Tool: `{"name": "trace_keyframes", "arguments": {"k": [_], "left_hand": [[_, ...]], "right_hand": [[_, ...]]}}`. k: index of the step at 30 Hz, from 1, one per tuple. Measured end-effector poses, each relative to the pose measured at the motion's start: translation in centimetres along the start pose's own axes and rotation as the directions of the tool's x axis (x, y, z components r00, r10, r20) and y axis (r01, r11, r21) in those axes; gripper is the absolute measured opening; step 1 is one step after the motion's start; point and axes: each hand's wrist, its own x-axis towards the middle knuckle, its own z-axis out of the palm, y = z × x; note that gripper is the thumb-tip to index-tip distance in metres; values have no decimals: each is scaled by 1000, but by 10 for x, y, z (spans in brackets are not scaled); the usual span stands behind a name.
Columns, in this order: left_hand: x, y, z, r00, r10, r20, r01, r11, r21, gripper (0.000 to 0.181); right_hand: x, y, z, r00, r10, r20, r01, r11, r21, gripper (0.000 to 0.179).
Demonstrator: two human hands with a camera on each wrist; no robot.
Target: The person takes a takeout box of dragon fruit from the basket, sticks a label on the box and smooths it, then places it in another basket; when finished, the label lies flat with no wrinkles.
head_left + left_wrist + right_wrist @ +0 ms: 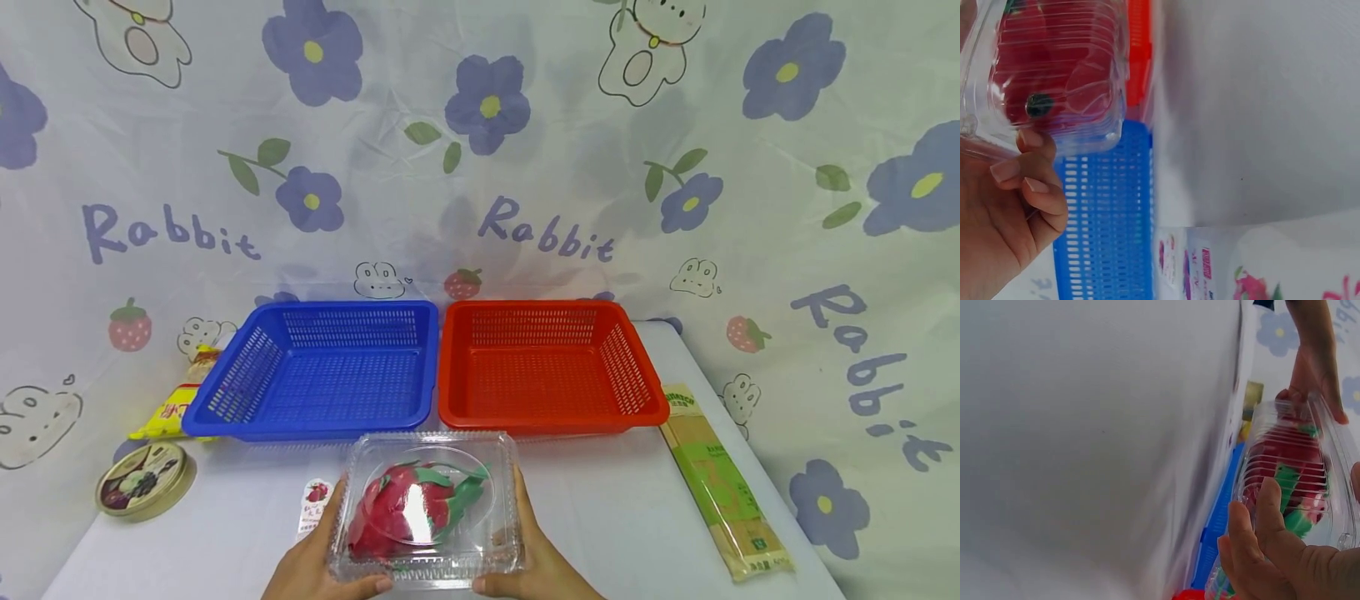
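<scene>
Both hands hold a clear plastic clamshell box (502, 467) by its two sides, in front of the baskets. Inside lies a red dragon fruit (405, 508) with green scales, seen through the lid. My left hand (315, 558) grips the left side, thumb along the near edge. In the left wrist view its fingers (1044, 200) curl in at the box's underside. Opposite it, my right hand (536, 558) grips the right side, its thumb also at the near edge. The right wrist view has its fingers (1272, 525) against the ribbed wall of the box.
Behind the box stand a blue basket (352, 429) and, to its right, a red basket (555, 423). A round tin (142, 479) and yellow snack bag (168, 417) lie left. A long noodle packet (720, 483) lies right. Left of the box is a printed label (311, 504).
</scene>
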Motion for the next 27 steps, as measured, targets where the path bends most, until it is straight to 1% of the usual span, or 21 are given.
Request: {"name": "trace_keyframes", "arguments": {"k": [4,7,15,18,23,27], "left_hand": [[1,-1,3,1000,6,0,-6,1000,4,134],[1,-2,4,1000,-4,4,4,1000,15,134],[7,-5,9,998,-45,36,43,998,50,132],[7,-6,10,999,-39,34,37,998,47,132],[6,-8,12,1000,-9,28,8,999,31,132],[7,-9,14,999,-11,41,10,1000,19,131]], "right_hand": [[1,4,0,1000,-6,0,6,1000,10,129],[1,7,0,1000,-2,-14,1,1000,-6,130],[3,14,-2,998,-33,-50,27,992,-123,134],[3,15,-3,998,-25,-56,17,990,-139,134],[2,16,-4,998,-11,-66,1,987,-161,133],[3,19,-4,998,-13,-64,1,984,-177,132]]}}
